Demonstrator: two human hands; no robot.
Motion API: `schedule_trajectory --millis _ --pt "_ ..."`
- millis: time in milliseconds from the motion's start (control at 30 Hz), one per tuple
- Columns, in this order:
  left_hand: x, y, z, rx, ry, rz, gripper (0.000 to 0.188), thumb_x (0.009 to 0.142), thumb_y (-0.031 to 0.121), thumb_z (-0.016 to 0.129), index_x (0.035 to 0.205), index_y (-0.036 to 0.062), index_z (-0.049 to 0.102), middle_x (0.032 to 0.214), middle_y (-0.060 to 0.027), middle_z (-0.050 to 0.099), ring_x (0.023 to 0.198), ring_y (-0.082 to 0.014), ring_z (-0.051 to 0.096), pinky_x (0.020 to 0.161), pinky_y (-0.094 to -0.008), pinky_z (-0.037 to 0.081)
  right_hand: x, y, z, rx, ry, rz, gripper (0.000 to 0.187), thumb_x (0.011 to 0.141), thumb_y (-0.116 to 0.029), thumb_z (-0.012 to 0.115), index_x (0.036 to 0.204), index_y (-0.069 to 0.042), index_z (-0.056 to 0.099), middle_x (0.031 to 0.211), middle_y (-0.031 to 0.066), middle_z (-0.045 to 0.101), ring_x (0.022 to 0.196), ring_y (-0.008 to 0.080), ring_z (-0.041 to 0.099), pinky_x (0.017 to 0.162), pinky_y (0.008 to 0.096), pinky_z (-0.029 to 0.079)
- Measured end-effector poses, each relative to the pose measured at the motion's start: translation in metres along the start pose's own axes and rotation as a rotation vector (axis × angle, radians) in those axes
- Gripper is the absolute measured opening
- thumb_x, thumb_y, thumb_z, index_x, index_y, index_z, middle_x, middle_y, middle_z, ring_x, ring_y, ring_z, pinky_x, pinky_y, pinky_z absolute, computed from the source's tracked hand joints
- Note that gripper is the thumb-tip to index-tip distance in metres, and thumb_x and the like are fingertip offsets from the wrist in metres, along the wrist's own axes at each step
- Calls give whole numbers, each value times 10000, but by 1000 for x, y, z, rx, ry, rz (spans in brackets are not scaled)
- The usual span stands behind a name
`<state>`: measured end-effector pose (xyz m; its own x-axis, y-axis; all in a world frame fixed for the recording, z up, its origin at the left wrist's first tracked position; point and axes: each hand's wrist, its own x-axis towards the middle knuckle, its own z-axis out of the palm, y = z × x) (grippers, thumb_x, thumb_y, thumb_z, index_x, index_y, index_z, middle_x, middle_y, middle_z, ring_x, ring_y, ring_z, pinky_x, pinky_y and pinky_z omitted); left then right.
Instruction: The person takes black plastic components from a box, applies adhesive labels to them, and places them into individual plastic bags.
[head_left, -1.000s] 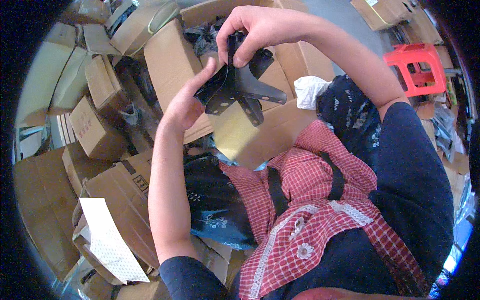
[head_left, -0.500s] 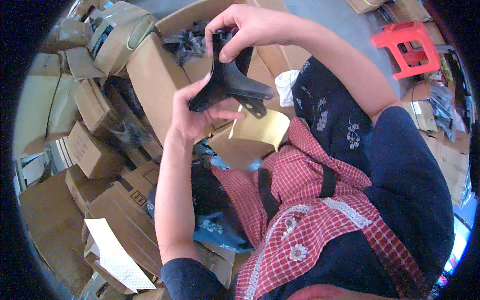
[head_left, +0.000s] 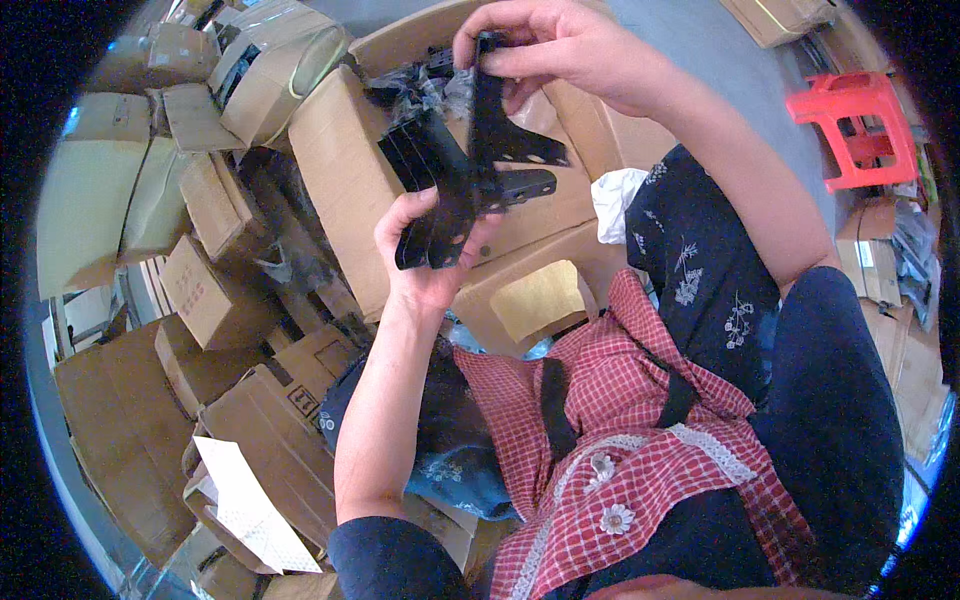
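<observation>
- Head view: I take the large open cardboard box (head_left: 340,170) in front of the person as my landmark; everything below is placed against it.
- The left hand (head_left: 432,262) is raised in front of the box's near wall, its fingers curled around the lower end of a stack of black metal brackets (head_left: 440,195), thumb on one side, fingers on the other.
- The stack slants up from that hand toward the box's opening; the plates show small holes along their flat faces.
- The right hand (head_left: 565,45) is higher, over the box's open top, pinching the upper end of a single black bracket (head_left: 495,115) between thumb and fingers.
- That single bracket hangs roughly upright, and its lower, wider foot meets the stack just above the left hand; I see them touching there.
- Inside the box, behind both hands, lie more dark parts in clear plastic bags (head_left: 430,85); I cannot make out their count.
- To the right of the box, well apart, a red plastic stool (head_left: 855,125) stands on the grey floor.
- To the left of the box, smaller closed cartons (head_left: 200,295) are piled up.
- Near the person's side of the box, a red checked apron (head_left: 620,460) covers the lap.
</observation>
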<state>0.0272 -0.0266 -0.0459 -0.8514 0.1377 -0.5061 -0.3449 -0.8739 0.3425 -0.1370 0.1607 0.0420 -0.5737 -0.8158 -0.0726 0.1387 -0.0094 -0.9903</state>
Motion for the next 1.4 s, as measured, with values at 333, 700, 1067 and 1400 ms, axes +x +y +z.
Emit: schedule_trajectory --millis 333,700,1067,1400 --pt "0 -5 18 -130 -135 -79 579 911 405 560 1333 21 456 1362 -218 467 1249 -427 441 1062 -621 350 7 44 23 -665 179 86 291 927 -150 587 1186 -31 529 719 12 593 566 90 570 486 257 469" --pt "-8 7 30 -170 -380 -3 471 993 301 431 1391 51 399 1420 -171 436 1348 -323 369 1110 -677 214 22 92 29 -1207 249 -199 414 815 -144 678 1194 -56 536 1135 174 588 1107 361 495 945 445 401" --pt "0 3 20 482 -91 151 467 1022 385 407 1264 -8 471 1227 -128 562 1137 -232 553 947 -422 495 19 63 21 -214 -43 291 221 892 -123 580 1082 -55 671 955 -7 657 849 102 590 763 278 496" --pt "11 -1 1 701 69 80 512 1025 457 344 1218 20 529 1082 -83 626 979 -181 619 806 -343 530 2 73 57 -649 -126 296 484 708 -290 787 1040 13 608 937 82 638 857 177 618 768 288 504"
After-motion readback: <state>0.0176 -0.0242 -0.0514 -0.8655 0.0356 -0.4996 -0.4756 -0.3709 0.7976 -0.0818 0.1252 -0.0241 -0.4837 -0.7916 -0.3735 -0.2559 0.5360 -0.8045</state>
